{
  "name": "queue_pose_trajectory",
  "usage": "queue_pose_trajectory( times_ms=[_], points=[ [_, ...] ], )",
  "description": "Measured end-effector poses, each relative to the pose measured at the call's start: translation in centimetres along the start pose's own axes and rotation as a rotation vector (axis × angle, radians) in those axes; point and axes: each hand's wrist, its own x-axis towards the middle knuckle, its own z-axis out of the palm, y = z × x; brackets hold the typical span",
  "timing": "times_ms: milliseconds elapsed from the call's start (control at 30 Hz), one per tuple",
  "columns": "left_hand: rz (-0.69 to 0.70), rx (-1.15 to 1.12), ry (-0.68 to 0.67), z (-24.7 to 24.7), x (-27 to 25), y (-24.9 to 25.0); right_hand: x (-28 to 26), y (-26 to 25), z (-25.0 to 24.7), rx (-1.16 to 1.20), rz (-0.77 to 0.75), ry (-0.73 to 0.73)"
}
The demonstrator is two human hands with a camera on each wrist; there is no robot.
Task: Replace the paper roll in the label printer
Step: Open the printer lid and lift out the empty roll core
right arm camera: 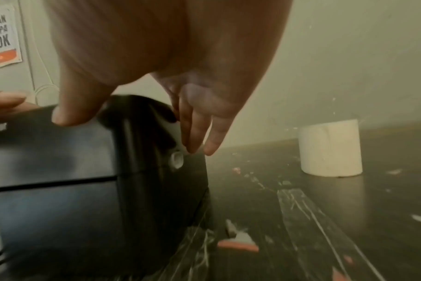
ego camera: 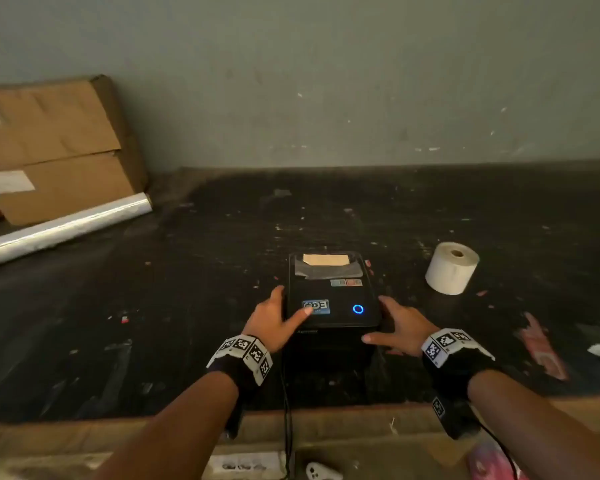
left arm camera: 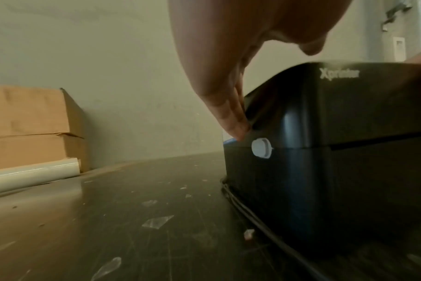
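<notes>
I count one label printer [ego camera: 333,299], one paper roll [ego camera: 451,267] at its two o'clock, two cardboard boxes [ego camera: 49,150] and one film roll [ego camera: 63,230] at ten.

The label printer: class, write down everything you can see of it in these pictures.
The label printer is a black, glossy plastic box with rounded edges, lid closed, sitting on the dark worktable. A blue ring light glows on top beside a blue sticker; tan paper shows through a clear window at the back. Each side has a grey round button. The left hand and right hand touch its sides, fingers just above the buttons.
</notes>
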Motion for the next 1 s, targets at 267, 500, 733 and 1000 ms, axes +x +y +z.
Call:
queue_pose_trajectory(
  times_ms=[267,500,733,1000],
  points=[
    [0.058,-0.063,-0.085,1.5,-0.3,-1.3,-0.1,0.0,2.8,0.103,-0.056,0.174],
    [0.041,-0.096,-0.091,1.9,-0.1,-1.7,0.2,0.4,3.2,0.125,-0.029,0.160],
    [0.042,-0.069,-0.087,1.6,0.2,-1.5,0.3,0.3,3.1,0.151,-0.014,0.157],
    [0.046,-0.090,-0.046,0.8,0.5,-0.6,0.4,-0.3,1.4,0.120,0.003,0.156]
  ],
)
